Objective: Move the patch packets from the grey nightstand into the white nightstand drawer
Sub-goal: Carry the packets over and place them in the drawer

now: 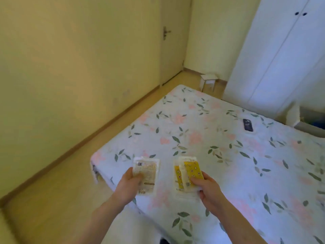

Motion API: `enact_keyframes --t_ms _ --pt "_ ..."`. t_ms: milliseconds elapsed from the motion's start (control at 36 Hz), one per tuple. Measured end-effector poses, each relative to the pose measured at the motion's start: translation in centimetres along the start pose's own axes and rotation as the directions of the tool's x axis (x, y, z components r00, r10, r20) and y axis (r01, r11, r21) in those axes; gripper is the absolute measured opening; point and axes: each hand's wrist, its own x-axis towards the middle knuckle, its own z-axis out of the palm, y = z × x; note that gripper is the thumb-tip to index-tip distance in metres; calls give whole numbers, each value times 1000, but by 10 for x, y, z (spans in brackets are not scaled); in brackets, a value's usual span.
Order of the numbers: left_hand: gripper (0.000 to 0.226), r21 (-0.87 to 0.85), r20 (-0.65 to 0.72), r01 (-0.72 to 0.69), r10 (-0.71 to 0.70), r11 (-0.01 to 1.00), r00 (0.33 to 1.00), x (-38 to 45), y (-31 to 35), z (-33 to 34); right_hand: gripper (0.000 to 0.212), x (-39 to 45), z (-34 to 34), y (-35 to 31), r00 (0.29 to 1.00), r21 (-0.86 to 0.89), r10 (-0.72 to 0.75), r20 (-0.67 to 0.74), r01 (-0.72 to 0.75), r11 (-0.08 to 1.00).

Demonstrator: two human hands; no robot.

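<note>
The fingers (139, 176) of the left hand (129, 186) are curled round the lower left edge of a flat, rectangular packet of clear, glossy plastic (146, 175); the thumb is laid across its face. A pale insert with a small barcode near the top is seen through the film. The fingers (195, 182) of the right hand (208, 188) are closed on the lower right corner of a small fanned stack of yellow patterned packets (189, 174), also sealed in clear film with white margins. The exact number of packets in this stack cannot be told. Both lots of packets are held in the air, side by side and apart, above the near corner of the bed (228, 155). Neither nightstand can be identified with certainty.

The bed is covered by a soft, matte sheet printed with pink flowers and green leaves on a pale ground. A dark, flat phone (248, 125) with rounded corners is laid on the sheet near the far right edge. Smooth, light wooden flooring (52, 199) is seen to the left of the bed, bordered by a wooden skirting board along a plain cream wall (70, 59). A cream door with a metal lever handle (166, 32) is set in the far corner. A small white stool (209, 82) is placed beyond the foot of the bed, beside a tall white wardrobe (281, 59) with two dark round knobs.
</note>
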Motion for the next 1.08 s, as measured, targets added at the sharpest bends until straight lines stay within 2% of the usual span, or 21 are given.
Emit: enact_keyframes --t_ms 56,167,250,333,528,722,889,1083 --pt "16 -37 -93 13 -16 999 996 7 3 -37 30 30 44 -11 997 -60 27 69 -23 998" --pt "31 -128 -253 2 -34 992 967 16 -1 -112 32 77 138 -26 971 -182 92 220 -52 982" --pt "12 -203 -353 -2 -71 979 933 30 -10 -162 30 105 209 -32 942 -270 129 310 -43 962" --pt "13 -286 -410 7 -128 958 903 51 -27 -214 31 134 278 -29 921 -324 145 361 -22 946" --pt "12 -331 -441 25 -178 943 879 100 -48 -338 33 183 421 -6 906 -349 174 386 -31 937" --pt "16 -253 -422 54 -160 966 892 171 -38 -454 32 224 528 4 923 -318 145 357 -26 948" --pt "18 -208 -387 40 -119 977 914 244 -10 -511 29 268 591 -14 948 -320 72 310 33 947" --pt "14 -154 -339 27 -79 988 938 349 30 -570 28 361 661 -31 969 -282 24 247 48 958"
